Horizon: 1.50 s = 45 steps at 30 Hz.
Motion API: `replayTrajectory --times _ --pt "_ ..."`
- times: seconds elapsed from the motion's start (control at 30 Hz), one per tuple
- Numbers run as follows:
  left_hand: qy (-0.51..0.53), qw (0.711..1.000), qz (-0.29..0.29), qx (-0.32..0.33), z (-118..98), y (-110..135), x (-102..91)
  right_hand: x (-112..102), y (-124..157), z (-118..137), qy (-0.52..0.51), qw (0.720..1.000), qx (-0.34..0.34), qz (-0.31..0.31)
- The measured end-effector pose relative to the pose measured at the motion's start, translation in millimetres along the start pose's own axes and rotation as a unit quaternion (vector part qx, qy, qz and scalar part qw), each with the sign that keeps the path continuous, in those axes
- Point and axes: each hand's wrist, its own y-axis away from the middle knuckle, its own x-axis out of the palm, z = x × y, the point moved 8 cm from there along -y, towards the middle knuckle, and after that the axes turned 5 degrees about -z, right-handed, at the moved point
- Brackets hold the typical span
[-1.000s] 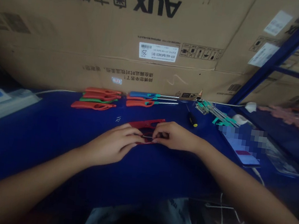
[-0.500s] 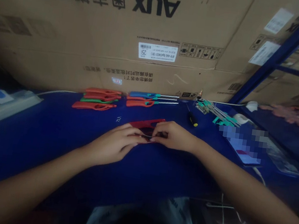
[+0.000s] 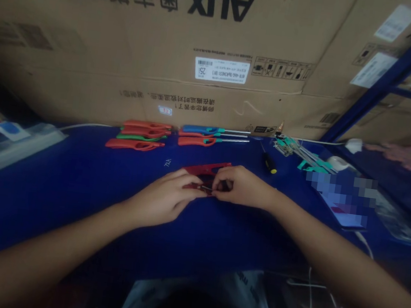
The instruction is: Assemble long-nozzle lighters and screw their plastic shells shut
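Observation:
In the middle of the blue tabletop (image 3: 118, 183) lies a red lighter casing half (image 3: 203, 168), its handle hole to the right. In front of it, my left hand (image 3: 166, 194) closes its fingertips on a second red piece (image 3: 191, 186), which looks like the other half and is mostly covered. My right hand (image 3: 241, 186) pinches at the same spot. A thin pale part (image 3: 206, 188) shows between the fingertips of both hands; its kind is too small to make out.
Red and green lighter casings (image 3: 136, 145) and lighters with metal barrels (image 3: 211, 138) lie along the back. Right of them are a black screwdriver (image 3: 268, 162), metal rods with teal parts (image 3: 304, 154) and a phone (image 3: 339, 202). A cardboard box (image 3: 146, 55) stands behind.
The whole view has shifted slightly, so things sit a little farther right. Both hands stay together at the red pieces, with only small finger movement.

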Motion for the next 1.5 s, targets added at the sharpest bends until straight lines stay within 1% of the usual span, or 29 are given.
replayTrajectory --times 0.1,0.2,0.33,0.5,0.57,0.63,0.67,0.73,0.77,0.8,0.83,0.9,1.0,1.07,1.13,1.2,1.3,1.4,1.5 --pt "0.000 1.000 0.003 -0.003 2 1 2.0 1 1 -1 0.004 1.000 0.003 0.001" --pt "-0.004 1.000 0.007 -0.002 3 1 3.3 -2 2 1 -0.022 0.999 -0.024 0.004" --pt "-0.014 1.000 0.003 0.001 4 0 3.3 -5 5 2 -0.076 0.995 -0.059 0.035" --pt "-0.005 1.000 -0.008 -0.011 7 0 2.0 -5 9 9 -0.101 0.988 -0.103 0.056" --pt "-0.002 1.000 -0.011 -0.013 7 0 0.7 -5 8 10 -0.100 0.987 -0.116 0.045" --pt "0.001 1.000 -0.016 -0.009 6 0 -1.1 -10 5 5 -0.086 0.990 -0.114 0.000" --pt "0.002 1.000 -0.019 -0.005 5 0 -2.0 -16 2 -2 -0.064 0.992 -0.100 -0.035" --pt "0.003 1.000 -0.026 0.000 4 0 -3.6 -33 -2 -24 0.031 0.992 -0.035 -0.121" --pt "0.003 1.000 -0.029 0.001 4 0 -3.9 -44 -3 -38 0.100 0.982 0.011 -0.162" --pt "0.002 1.000 -0.029 0.003 4 0 -3.7 -57 -2 -53 0.182 0.962 0.069 -0.194" --pt "0.003 1.000 -0.029 0.004 4 0 -3.3 -68 0 -66 0.216 0.947 0.105 -0.215" --pt "0.004 1.000 -0.028 0.008 4 0 -2.3 -88 7 -90 0.259 0.920 0.164 -0.243" --pt "0.007 0.999 -0.031 0.016 4 0 -2.1 -114 26 -126 0.311 0.870 0.272 -0.269" --pt "0.010 0.999 -0.035 0.020 4 0 -3.0 -124 41 -146 0.333 0.837 0.343 -0.268" --pt "0.010 0.999 -0.039 0.024 3 0 -4.4 -130 52 -162 0.344 0.810 0.397 -0.260" --pt "0.010 0.999 -0.040 0.027 2 0 -5.5 -133 60 -172 0.351 0.793 0.429 -0.253" --pt "0.011 0.999 -0.035 0.027 2 1 -6.2 -136 65 -178 0.359 0.782 0.442 -0.252" --pt "0.013 0.999 -0.033 0.030 2 2 -6.7 -139 63 -176 0.366 0.786 0.428 -0.256" --pt "0.012 0.999 -0.033 0.034 3 2 -6.6 -139 58 -171 0.371 0.799 0.396 -0.258"
